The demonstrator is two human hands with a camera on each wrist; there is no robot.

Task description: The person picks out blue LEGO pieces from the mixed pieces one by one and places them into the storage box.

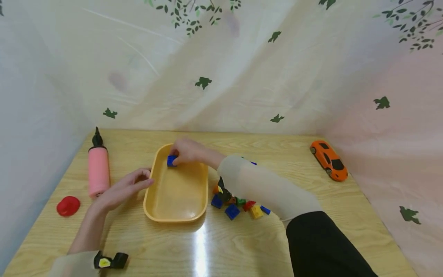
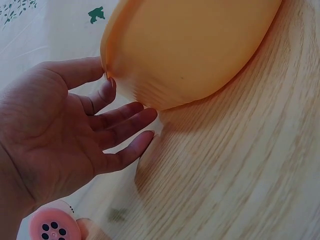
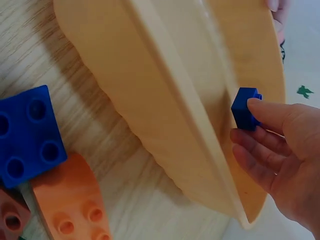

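Observation:
My right hand (image 1: 188, 151) pinches a small blue toy brick (image 1: 171, 161) between thumb and fingertips, over the far left part of a yellow plastic tray (image 1: 176, 221). In the right wrist view the studs of the blue brick (image 3: 245, 107) face the palm, and its smooth end points away. At the tray's left side is my left hand (image 1: 126, 187), its thumb over the rim and its index fingertip against the outer wall. The left wrist view shows this hand (image 2: 55, 120) with its other fingers loosely bent beside the tray wall (image 2: 150, 95).
Right of the tray lies a pile of toy bricks, among them a blue brick (image 1: 232, 211) and a yellow brick (image 1: 256, 211), partly hidden by my right arm. A pink hand pump (image 1: 98, 169) and a red round object (image 1: 68, 206) are at left. An orange toy car (image 1: 328, 161) sits far right.

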